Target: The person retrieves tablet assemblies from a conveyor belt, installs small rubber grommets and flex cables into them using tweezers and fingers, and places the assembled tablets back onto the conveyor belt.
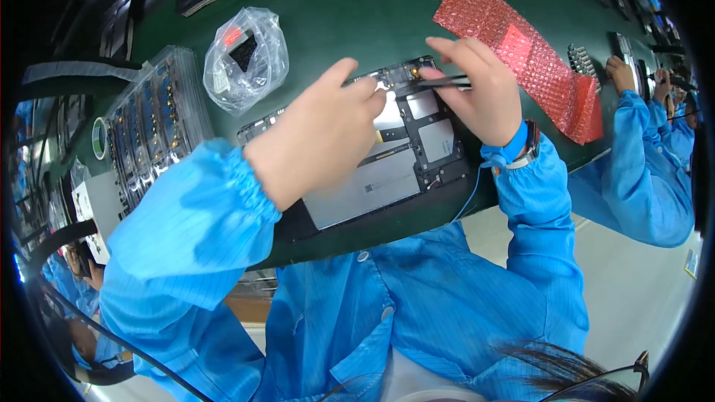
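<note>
An opened tablet [365, 190] lies in front of me, its silvery inner plates and dark circuit parts showing. Over its left half is my left hand [320, 134], fingers bent and closed near the upper edge; what they hold, if anything, is hidden. Black tweezers [445, 83] are pinched in my right hand [482, 89], their tips pointing left over the tablet's upper right circuit board [413, 72]. A blue strap [506, 150] with a thin cord and a watch [530, 145] circle my right wrist.
Left of the tablet, a clear bag [246, 59] holds small dark parts beside stacked clear trays [160, 112] of circuit boards. Red bubble wrap [521, 48] lies at the right. A roll of green tape [99, 138] is far left. A co-worker's blue sleeve [644, 171] appears at right.
</note>
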### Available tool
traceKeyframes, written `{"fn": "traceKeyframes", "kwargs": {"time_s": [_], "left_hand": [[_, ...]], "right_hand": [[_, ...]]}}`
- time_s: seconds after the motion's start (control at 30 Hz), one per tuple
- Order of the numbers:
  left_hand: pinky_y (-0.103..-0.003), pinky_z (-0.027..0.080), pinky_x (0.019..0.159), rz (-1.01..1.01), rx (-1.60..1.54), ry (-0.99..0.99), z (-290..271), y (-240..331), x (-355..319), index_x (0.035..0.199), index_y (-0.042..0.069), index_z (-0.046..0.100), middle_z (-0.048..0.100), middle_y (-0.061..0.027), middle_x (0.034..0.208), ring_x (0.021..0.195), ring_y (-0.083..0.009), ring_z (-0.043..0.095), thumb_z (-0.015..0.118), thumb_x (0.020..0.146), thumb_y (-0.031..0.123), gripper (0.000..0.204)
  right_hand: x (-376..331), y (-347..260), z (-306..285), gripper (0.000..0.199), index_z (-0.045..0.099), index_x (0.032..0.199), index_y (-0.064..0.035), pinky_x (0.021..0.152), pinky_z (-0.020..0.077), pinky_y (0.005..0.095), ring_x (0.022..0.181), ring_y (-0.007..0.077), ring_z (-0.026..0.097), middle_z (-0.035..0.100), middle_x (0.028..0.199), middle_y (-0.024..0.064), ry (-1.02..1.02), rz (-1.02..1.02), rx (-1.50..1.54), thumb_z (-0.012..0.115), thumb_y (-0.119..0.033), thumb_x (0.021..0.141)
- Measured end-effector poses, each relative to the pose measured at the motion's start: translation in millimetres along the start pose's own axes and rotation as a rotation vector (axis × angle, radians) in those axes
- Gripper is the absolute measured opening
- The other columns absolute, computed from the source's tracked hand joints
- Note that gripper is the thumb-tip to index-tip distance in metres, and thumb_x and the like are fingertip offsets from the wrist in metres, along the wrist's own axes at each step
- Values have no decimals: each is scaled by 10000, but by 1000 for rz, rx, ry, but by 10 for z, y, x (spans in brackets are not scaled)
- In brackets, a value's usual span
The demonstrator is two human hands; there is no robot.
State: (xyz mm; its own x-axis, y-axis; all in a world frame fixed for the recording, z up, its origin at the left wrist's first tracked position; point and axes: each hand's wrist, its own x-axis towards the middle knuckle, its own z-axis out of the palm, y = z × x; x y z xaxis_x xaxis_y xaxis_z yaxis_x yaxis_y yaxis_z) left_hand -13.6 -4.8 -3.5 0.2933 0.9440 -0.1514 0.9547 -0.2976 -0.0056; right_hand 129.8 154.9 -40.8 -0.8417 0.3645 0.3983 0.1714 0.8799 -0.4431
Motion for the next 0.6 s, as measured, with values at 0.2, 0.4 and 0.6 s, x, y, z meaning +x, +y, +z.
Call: {"fn": "traceKeyframes", "kwargs": {"time_s": [0.2, 0.4, 0.6], "left_hand": [[-425, 283, 1013, -95, 455, 63, 77, 357, -86, 959, 14, 640, 532, -90, 1168, 1131, -227, 452, 513, 730, 147, 293], [-322, 399, 915, -281, -1432, 263, 171, 1462, -759, 1202, 64, 477, 508, -106, 1202, 1134, -217, 476, 522, 786, 79, 418], [-305, 312, 996, -639, -2889, 463, 714, 1608, -812, 1301, 9, 334, 369, -123, 1357, 1249, -209, 363, 411, 897, 137, 431]], "right_hand": [[339, -121, 77, 258, 613, 977, -94, 613, 489, 331, 742, 260, 600, 584, 888, 77, 27, -239, 92, 612, -100, 718], [304, -270, 351, 386, 618, 1010, -101, 635, 485, 324, 717, 214, 598, 577, 1006, 21, -288, -454, 111, 593, 1, 639], [288, -339, 431, 381, 617, 988, -86, 613, 477, 321, 690, 207, 595, 580, 985, 10, -305, -552, -82, 625, -10, 615]]}}
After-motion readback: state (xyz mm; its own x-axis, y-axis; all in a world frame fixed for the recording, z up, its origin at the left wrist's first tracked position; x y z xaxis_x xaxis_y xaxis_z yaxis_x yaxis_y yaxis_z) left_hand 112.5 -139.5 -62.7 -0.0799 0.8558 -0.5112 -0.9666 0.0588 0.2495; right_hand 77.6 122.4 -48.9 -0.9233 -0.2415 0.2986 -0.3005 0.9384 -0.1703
